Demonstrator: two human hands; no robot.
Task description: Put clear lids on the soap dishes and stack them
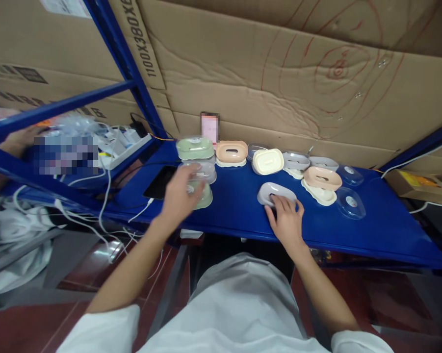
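My right hand (287,218) is on a grey oval soap dish (271,189) near the table's front edge. Its fingers curl over the slot and the thumb lies against the near side. On the left, my left hand (181,193) reaches over a green soap dish (206,197) and a grey soap dish under a clear lid (207,171). Its thumb and fingers are apart with nothing visible between them; whether they touch these dishes I cannot tell. Behind stand another green soap dish (195,148), a peach soap dish (231,153) and a cream tray (268,162).
At right are a second peach dish (323,178) on a cream tray (322,195), more grey dishes and a clear lid (349,202). A black phone (161,182) with a white cable lies left. Blue shelf posts (114,44) and cardboard (221,73) enclose the blue table (235,211).
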